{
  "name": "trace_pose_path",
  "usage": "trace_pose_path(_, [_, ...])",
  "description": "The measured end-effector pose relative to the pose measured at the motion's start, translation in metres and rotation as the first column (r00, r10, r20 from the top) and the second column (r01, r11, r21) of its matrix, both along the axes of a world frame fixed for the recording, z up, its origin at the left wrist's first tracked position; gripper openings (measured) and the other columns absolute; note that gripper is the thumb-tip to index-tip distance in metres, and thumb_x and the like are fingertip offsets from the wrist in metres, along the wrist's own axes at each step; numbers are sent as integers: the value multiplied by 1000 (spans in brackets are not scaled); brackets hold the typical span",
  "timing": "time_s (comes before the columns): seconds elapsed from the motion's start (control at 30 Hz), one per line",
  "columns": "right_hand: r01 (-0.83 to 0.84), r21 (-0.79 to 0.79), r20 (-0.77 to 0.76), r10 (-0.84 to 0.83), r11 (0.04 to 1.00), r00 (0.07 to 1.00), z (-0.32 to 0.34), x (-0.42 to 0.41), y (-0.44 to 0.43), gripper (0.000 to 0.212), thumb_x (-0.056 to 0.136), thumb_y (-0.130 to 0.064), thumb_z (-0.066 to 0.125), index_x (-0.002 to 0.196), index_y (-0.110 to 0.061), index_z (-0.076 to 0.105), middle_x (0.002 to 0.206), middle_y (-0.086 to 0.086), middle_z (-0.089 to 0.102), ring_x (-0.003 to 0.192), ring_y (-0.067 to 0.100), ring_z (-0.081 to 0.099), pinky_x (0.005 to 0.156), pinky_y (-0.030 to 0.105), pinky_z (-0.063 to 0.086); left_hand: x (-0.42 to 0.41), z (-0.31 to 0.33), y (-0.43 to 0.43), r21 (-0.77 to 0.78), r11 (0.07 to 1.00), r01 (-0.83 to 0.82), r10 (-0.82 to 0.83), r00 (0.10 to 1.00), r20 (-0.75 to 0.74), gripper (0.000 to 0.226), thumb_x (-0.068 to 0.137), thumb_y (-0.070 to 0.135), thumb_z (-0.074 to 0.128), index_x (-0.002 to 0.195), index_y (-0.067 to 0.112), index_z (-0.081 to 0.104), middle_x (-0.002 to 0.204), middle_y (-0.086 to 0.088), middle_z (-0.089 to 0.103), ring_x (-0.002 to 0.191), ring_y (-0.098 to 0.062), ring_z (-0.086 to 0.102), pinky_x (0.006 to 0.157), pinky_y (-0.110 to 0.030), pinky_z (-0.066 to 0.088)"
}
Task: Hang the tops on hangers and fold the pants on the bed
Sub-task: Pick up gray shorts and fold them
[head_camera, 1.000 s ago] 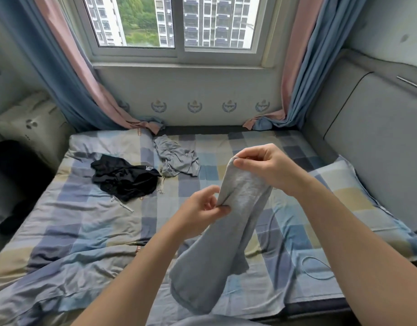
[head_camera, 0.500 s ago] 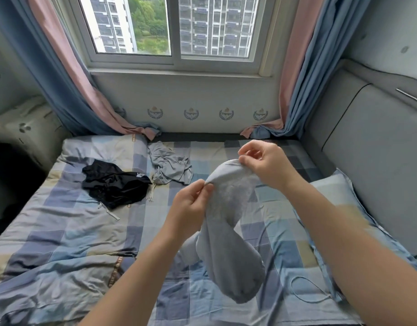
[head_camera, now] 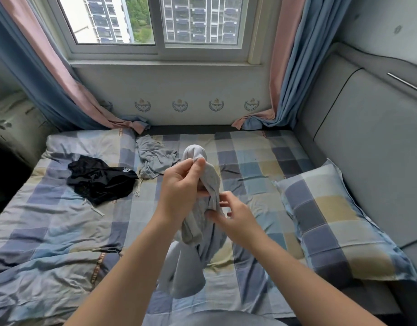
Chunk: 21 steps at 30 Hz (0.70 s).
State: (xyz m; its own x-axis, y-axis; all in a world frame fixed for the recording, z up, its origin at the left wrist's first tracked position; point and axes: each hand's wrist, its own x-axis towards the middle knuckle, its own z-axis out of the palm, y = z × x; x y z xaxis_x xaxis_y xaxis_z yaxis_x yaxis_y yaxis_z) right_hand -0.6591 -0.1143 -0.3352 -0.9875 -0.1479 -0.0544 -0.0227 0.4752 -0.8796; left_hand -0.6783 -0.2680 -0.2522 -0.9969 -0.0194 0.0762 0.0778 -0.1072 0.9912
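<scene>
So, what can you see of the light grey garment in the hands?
The light grey garment is soft, knit-looking cloth, bunched into a long roll. It is held up above the checked bed, its top end rounded, its lower part hanging down in folds. The left hand grips it near the top; the right hand pinches it lower down. Whether it is a top or pants cannot be told.

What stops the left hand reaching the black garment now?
Likely no, not yet: the left hand grips the grey garment. Once it lets go, probably yes; only bare sheet lies between it and the black garment.
</scene>
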Motion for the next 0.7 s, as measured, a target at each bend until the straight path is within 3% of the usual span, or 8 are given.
trace_pose_path(0.13, [41,148,44,-48,988,998,-26,-9,16,13,96,-32,58,101,-26,69,96,-4,73,91,15,66,78,37,55,4,3,19,5,999,-50,50,999,15,33,100,23,57,89,-8,64,89,-38,62,85,-48,69,64,-52,62])
trace_pose_path(0.27, [55,267,105,-85,962,991,-52,-9,47,35,100,-25,53,65,-26,56,61,-4,59,61,13,54,63,36,43,0,-1,18,46,987,-157,154,986,59,23,100,23,57,86,12,72,87,-20,71,84,-32,74,65,-40,63])
trace_pose_path(0.4, [77,279,109,-111,957,988,-55,-12,73,39,101,-20,49,62,-24,46,66,3,58,70,26,56,65,40,42,-5,-14,18,62,973,-223,214,969,126,24,102,23,56,89,14,74,92,-13,74,90,-25,75,71,-33,62])
trace_pose_path(0.5, [115,200,110,-138,973,984,-46,-20,83,36,99,-16,46,63,-17,39,61,3,47,66,26,48,62,42,41,-13,-28,20,-16,982,-189,189,969,161,21,103,21,55,98,16,74,94,-4,77,95,-22,73,82,-35,61])
trace_pose_path(0.57, [169,70,132,-178,983,975,-38,-25,89,33,96,-22,47,65,-12,42,61,5,46,64,26,49,63,49,48,-20,-37,20,-125,986,-109,135,967,214,21,101,19,58,117,17,70,110,-7,74,105,-22,70,93,-38,56])
trace_pose_path(0.63, [211,-64,174,-198,975,965,-29,-27,93,35,96,-25,49,71,0,46,66,13,49,65,28,52,60,50,48,-22,-42,22,-202,979,17,46,952,303,31,97,18,63,128,15,65,117,-8,71,102,-19,68,87,-32,55])
trace_pose_path(0.7, [255,-150,191,-225,955,955,-17,-28,94,36,98,-25,51,73,1,48,69,15,52,67,30,54,60,50,48,-18,-43,29,-266,945,190,-81,924,373,31,95,20,66,126,15,66,115,-5,71,98,-19,69,76,-27,56])
